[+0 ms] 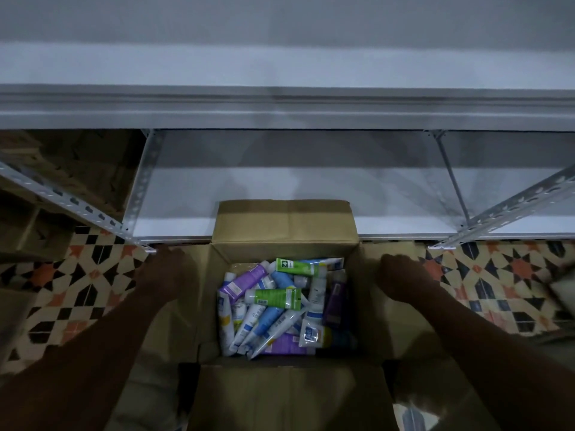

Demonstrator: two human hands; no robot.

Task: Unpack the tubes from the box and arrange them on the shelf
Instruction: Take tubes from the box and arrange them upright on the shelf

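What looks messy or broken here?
The tubes lie jumbled in the open box, crossing and piled over one another at all angles instead of in rows. None looks burst or leaking, though the dim light hides small details. The shelf behind the box looks straight and undamaged.

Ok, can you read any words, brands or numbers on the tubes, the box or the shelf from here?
No text can be read here.
Upper green tube: white logo patch, too blurred to read.
Lower green tube: small print, too blurred.
Purple tube: label too small to read.
Box: no print seen on its flaps.
Shelf: no sign or label seen.
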